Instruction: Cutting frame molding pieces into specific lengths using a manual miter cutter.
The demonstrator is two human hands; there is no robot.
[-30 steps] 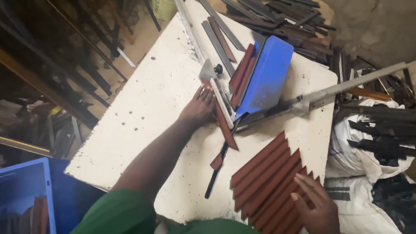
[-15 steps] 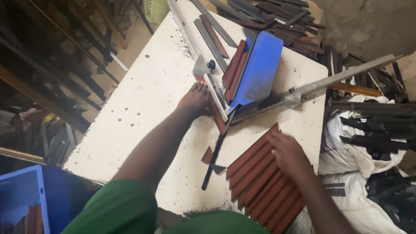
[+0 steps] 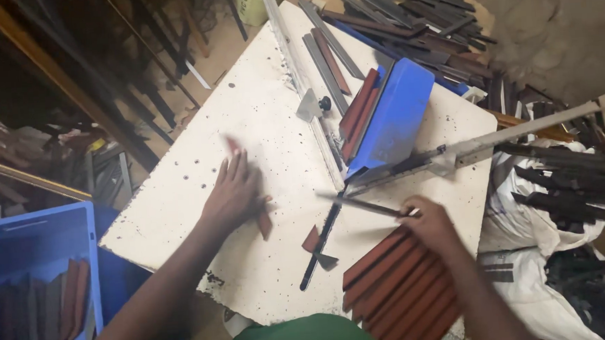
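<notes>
My left hand [image 3: 233, 194] lies on the white table [image 3: 257, 103], left of the cutter, gripping a short reddish-brown strip [image 3: 265, 224] that sticks out past both ends of the hand and is blurred. My right hand [image 3: 426, 222] is at the top edge of a fanned stack of reddish-brown strips [image 3: 398, 292]. It pinches a thin dark strip [image 3: 366, 204] that points left toward the blue cutter block [image 3: 393, 120]. A long metal lever arm [image 3: 501, 137] runs right from the block.
A metal guide rail [image 3: 296, 70] with a black knob [image 3: 324, 103] crosses the table. A black bar [image 3: 320, 248] and small offcuts lie near the front. A blue crate [image 3: 37, 239] with strips stands at lower left. Dark strips are piled behind and at right [image 3: 565, 184].
My left hand has pulled away from the cutter to the left with a brown strip. My right hand has risen from the stack's lower edge and lifted a thin strip.
</notes>
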